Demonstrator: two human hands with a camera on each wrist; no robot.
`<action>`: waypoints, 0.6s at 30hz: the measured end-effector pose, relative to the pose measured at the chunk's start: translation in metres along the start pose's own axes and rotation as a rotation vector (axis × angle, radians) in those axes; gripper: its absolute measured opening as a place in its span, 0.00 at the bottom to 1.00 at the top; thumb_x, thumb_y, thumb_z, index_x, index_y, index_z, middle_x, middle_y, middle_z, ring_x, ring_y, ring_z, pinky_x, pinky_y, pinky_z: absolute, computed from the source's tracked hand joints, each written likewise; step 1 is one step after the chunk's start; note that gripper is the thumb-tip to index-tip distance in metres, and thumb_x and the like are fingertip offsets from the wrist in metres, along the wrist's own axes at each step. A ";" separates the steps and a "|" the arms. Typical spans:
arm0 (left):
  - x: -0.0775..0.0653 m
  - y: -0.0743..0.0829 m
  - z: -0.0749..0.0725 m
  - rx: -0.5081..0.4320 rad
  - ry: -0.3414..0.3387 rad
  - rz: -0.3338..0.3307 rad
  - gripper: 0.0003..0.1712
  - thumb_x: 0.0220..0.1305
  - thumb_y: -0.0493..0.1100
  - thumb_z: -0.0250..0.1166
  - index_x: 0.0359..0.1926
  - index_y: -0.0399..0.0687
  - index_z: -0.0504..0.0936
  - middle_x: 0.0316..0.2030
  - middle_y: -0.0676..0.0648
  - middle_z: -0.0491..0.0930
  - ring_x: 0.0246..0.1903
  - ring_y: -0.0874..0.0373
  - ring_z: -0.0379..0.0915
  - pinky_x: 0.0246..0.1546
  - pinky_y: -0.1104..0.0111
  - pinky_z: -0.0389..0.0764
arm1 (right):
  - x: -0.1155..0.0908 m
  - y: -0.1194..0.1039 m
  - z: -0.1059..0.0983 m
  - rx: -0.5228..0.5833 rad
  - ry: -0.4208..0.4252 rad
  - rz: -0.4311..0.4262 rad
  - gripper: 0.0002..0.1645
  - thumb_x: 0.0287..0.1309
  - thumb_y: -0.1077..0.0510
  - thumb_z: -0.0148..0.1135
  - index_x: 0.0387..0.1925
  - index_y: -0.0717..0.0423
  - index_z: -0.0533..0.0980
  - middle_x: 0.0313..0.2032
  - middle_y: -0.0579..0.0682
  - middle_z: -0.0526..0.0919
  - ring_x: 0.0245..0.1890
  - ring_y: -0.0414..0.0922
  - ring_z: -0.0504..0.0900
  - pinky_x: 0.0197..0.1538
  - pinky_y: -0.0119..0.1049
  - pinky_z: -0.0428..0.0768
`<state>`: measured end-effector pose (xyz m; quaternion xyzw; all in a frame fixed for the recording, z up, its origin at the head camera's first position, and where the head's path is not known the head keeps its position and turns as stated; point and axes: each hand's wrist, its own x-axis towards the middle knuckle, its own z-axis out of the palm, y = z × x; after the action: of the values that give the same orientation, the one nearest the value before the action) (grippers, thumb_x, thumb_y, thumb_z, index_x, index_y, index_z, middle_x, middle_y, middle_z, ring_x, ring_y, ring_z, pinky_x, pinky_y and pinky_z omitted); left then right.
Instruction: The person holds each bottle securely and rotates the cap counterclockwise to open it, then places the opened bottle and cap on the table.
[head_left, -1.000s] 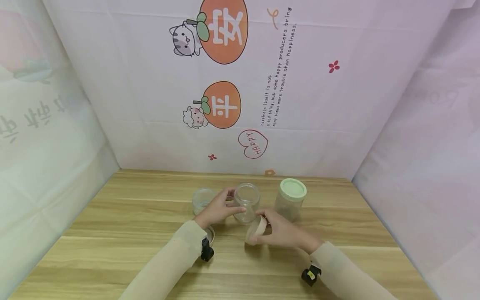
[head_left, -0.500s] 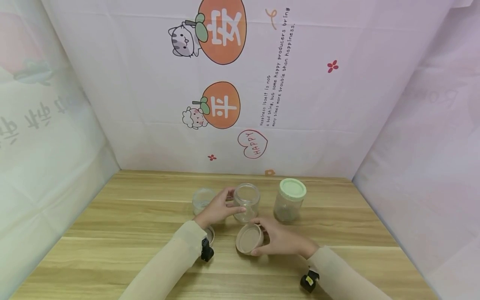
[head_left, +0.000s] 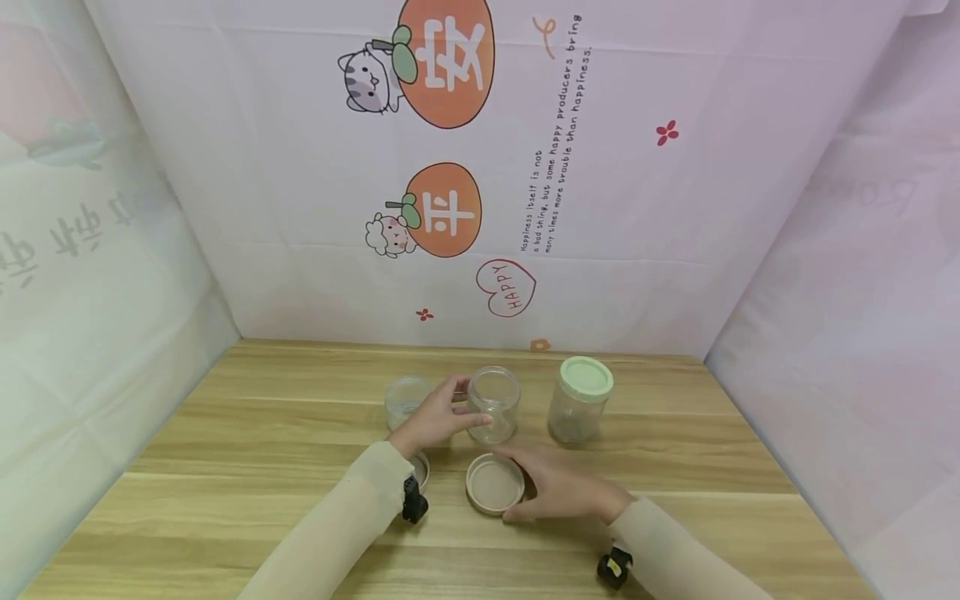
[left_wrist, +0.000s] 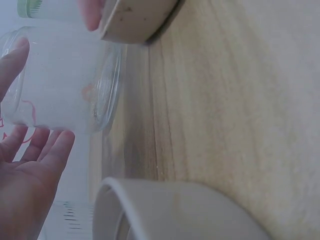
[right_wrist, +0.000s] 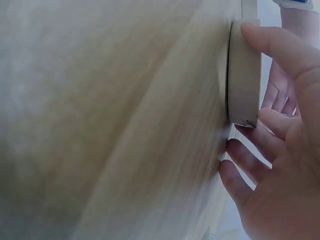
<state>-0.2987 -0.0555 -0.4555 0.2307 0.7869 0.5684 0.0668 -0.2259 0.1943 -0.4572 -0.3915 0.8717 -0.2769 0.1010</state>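
My left hand [head_left: 441, 417] holds a clear, lidless jar [head_left: 497, 392] upright on the table, thumb on the near side and fingers round the far side. In the left wrist view, the fingers wrap the jar's clear wall [left_wrist: 62, 82]. A beige lid [head_left: 495, 485] lies with its hollow side up in front of the jar. My right hand [head_left: 566, 483] pinches that lid by its right edge; in the right wrist view, the thumb and forefinger span the lid's side [right_wrist: 244, 75], low against the wood, with the other fingers spread.
A clear jar with a green lid [head_left: 585, 379] stands to the right. Left of the held jar is another clear jar [head_left: 401, 400], partly behind the left hand. A second beige lid [left_wrist: 175, 210] lies by the left wrist. White printed cloth [head_left: 615, 275] walls the table [head_left: 675, 433].
My right hand has lowered the beige lid from a tilted hold near the jar to lie flat on the table, hollow side up. The left hand has stayed on the jar.
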 end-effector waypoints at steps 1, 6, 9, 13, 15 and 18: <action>0.000 0.000 0.000 -0.002 0.002 0.001 0.44 0.59 0.49 0.76 0.69 0.39 0.64 0.66 0.35 0.67 0.65 0.43 0.66 0.62 0.56 0.73 | 0.000 0.000 0.000 0.004 -0.002 0.002 0.55 0.54 0.36 0.73 0.73 0.60 0.61 0.69 0.52 0.66 0.68 0.51 0.65 0.69 0.54 0.66; 0.000 -0.002 0.002 -0.009 0.017 0.009 0.42 0.60 0.45 0.75 0.69 0.39 0.64 0.65 0.36 0.67 0.65 0.41 0.65 0.62 0.53 0.73 | -0.002 -0.002 0.003 0.008 0.007 0.034 0.56 0.55 0.34 0.71 0.74 0.58 0.60 0.70 0.52 0.66 0.69 0.51 0.64 0.69 0.55 0.65; 0.000 -0.001 0.003 -0.012 0.024 0.011 0.42 0.61 0.42 0.74 0.69 0.37 0.63 0.65 0.35 0.67 0.65 0.38 0.64 0.63 0.50 0.72 | -0.002 -0.002 0.005 -0.005 0.018 0.065 0.56 0.54 0.32 0.70 0.74 0.56 0.61 0.69 0.51 0.67 0.69 0.51 0.65 0.68 0.55 0.66; 0.000 -0.001 0.003 0.003 0.023 0.013 0.42 0.61 0.42 0.74 0.70 0.36 0.62 0.65 0.36 0.67 0.65 0.37 0.64 0.63 0.49 0.71 | -0.001 -0.003 0.005 -0.013 0.021 0.097 0.57 0.53 0.31 0.71 0.74 0.55 0.61 0.69 0.52 0.68 0.68 0.51 0.66 0.67 0.55 0.67; 0.000 -0.002 0.003 0.016 0.020 0.009 0.43 0.61 0.44 0.74 0.71 0.38 0.62 0.65 0.36 0.66 0.65 0.39 0.65 0.63 0.51 0.72 | -0.002 -0.003 0.005 -0.005 0.018 0.093 0.58 0.52 0.32 0.72 0.74 0.56 0.60 0.68 0.53 0.68 0.68 0.52 0.66 0.67 0.56 0.68; 0.000 0.000 0.002 0.030 0.016 0.003 0.48 0.60 0.47 0.75 0.73 0.41 0.59 0.67 0.36 0.64 0.66 0.41 0.63 0.63 0.54 0.72 | -0.003 -0.001 0.003 0.030 0.007 0.079 0.58 0.52 0.34 0.74 0.74 0.57 0.59 0.68 0.54 0.67 0.68 0.52 0.66 0.68 0.56 0.67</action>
<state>-0.2977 -0.0536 -0.4561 0.2282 0.7955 0.5585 0.0562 -0.2220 0.1943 -0.4590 -0.3541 0.8826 -0.2871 0.1147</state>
